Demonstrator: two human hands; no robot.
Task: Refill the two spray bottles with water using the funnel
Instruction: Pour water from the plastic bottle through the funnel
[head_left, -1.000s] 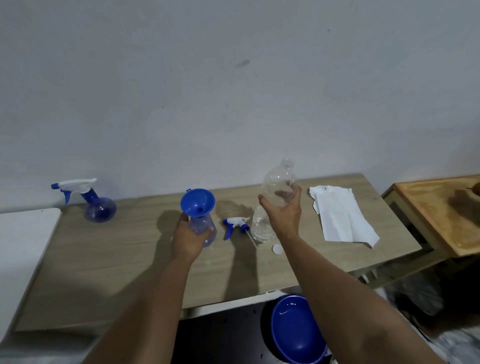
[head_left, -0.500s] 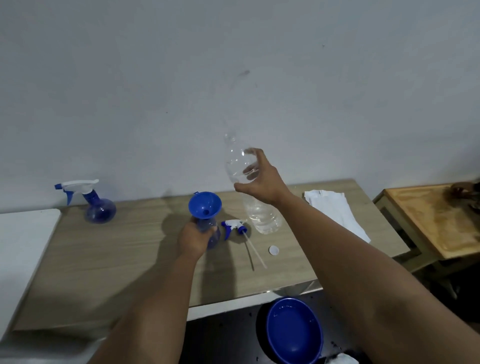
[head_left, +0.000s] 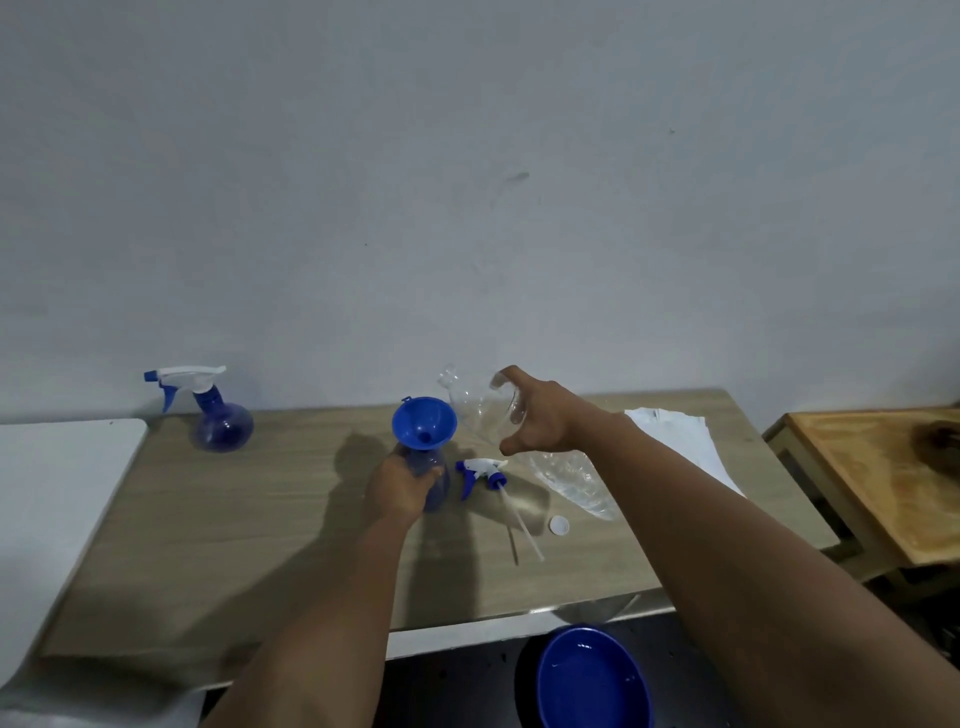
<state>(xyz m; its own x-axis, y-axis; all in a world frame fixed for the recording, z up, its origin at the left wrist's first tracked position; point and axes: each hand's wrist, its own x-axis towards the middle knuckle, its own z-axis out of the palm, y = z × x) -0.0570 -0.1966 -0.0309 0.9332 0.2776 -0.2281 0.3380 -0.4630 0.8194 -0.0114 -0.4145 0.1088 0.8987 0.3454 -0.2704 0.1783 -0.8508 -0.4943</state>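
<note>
The right hand (head_left: 540, 421) clamps a tilted clear water bottle (head_left: 485, 410) — thin, crushable; hold mid-body. The left hand (head_left: 400, 488) grips the spray bottle (head_left: 434, 486) under the blue funnel (head_left: 423, 423).

Plain domestic utility corner, likely a home. Bare grey-white painted wall (head_left: 467, 182), scuffed. Wood-laminate table (head_left: 260, 519) against it; rough wooden bench (head_left: 883, 483) off its right edge; blue basin (head_left: 592, 680) on dark floor below.
</note>
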